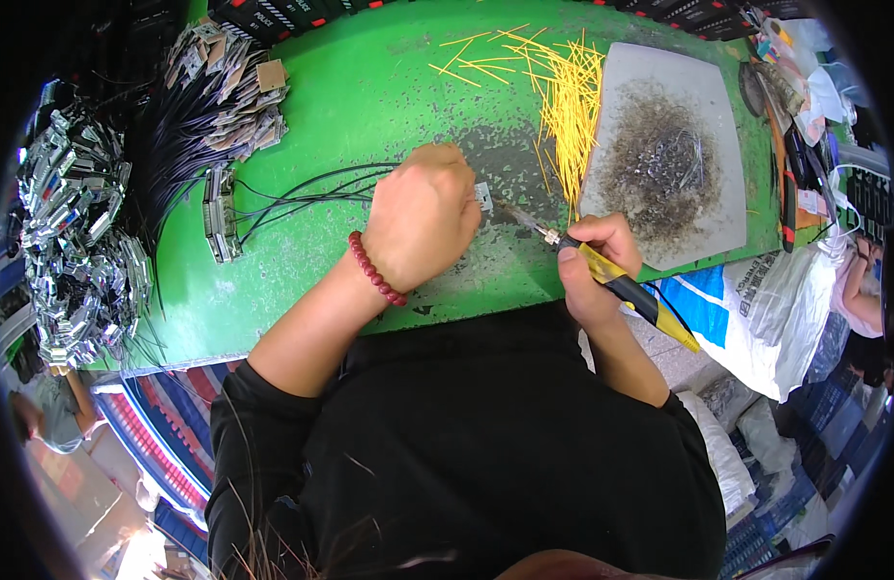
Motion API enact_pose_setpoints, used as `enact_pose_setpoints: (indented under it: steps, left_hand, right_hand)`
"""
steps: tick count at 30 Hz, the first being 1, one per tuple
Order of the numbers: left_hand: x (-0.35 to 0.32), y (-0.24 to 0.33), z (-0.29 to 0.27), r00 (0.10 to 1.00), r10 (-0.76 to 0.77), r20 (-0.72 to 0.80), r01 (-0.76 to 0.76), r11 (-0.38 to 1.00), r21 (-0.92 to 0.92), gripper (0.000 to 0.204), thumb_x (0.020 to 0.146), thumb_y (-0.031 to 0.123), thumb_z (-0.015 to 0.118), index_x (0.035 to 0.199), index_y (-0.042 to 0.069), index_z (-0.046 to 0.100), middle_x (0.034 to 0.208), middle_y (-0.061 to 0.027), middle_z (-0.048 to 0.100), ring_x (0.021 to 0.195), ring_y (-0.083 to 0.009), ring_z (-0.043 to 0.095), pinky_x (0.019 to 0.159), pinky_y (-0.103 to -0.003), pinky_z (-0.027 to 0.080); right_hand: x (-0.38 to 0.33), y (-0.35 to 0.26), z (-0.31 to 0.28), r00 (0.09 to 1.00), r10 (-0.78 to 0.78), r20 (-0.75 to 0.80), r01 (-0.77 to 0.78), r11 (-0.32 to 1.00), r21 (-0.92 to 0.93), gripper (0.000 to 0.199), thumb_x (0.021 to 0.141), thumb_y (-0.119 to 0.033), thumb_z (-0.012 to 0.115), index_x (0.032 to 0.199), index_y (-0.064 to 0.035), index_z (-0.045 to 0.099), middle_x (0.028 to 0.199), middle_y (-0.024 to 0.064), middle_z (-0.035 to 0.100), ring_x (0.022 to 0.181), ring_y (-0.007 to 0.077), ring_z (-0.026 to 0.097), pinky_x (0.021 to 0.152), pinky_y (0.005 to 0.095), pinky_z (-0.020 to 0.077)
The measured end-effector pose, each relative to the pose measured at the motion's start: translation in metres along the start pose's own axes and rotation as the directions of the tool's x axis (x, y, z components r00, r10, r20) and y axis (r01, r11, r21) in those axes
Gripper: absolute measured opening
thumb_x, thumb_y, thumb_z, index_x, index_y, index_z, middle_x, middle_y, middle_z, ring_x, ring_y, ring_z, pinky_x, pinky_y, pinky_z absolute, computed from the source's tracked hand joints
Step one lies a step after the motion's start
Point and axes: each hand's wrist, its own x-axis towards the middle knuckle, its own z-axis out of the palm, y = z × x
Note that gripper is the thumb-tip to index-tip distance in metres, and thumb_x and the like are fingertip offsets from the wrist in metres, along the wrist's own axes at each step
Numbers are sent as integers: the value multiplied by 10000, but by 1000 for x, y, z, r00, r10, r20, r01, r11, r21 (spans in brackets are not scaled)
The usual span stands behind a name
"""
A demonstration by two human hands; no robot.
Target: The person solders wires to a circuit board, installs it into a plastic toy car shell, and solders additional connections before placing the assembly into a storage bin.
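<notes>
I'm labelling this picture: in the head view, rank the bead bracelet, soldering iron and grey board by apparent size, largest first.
1. Grey board
2. Soldering iron
3. Bead bracelet

Taking the left hand (pixel 423 208) as clock centre, bare green table (pixel 369 87) opens a wide path from 11 to 12. Yellow sticks (pixel 570 106) block 1 to 2, crowding against the mat (pixel 732 208) near 3. The iron (pixel 621 280) and right hand (pixel 601 266) close off 3 to 4, the torso (pixel 505 435) 6. Wires (pixel 311 203) cross 9 to a stack (pixel 219 215), with a metal heap (pixel 74 242) beyond. A smaller gap lies at 8, between stack and forearm (pixel 311 333).
</notes>
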Motion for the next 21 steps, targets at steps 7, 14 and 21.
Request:
enact_pose_setpoints:
  steps: [7, 14, 21]
  left_hand:
    - [-1, -6, -2, 999, 45, -6, -45, 994, -102, 87, 725, 2, 651, 672, -16, 584, 788, -138, 605, 775, -334, 600, 684, -405, 501]
    - [-2, -7, -2, 998, 66, -5, -66, 994, -88, 76, 760, -14, 641, 714, -35, 584, 813, -155, 600, 793, -348, 594, 713, -414, 499]
    - [4, 4, -10, 995, 24, 93, -24, 1000, -6, 72, 777, 18, 650, 758, -35, 603, 856, -176, 591, 838, -380, 584, 735, -442, 493]
  right_hand:
    - [2, 1, -2, 999, -33, 22, 35, 998, -55, 225, 840, -103, 713, 943, -18, 532, 733, -26, 534, 615, 18, 429, 540, 203, 334]
    - [3, -2, -1, 999, -7, 32, 7, 1000, 1, 214, 838, -95, 708, 934, -16, 534, 727, -20, 546, 617, 22, 445, 542, 205, 346]
    - [4, -2, 0, 1000, 20, 24, -19, 999, -32, 212, 837, -88, 706, 935, -13, 534, 728, -14, 559, 619, 18, 457, 544, 202, 359]
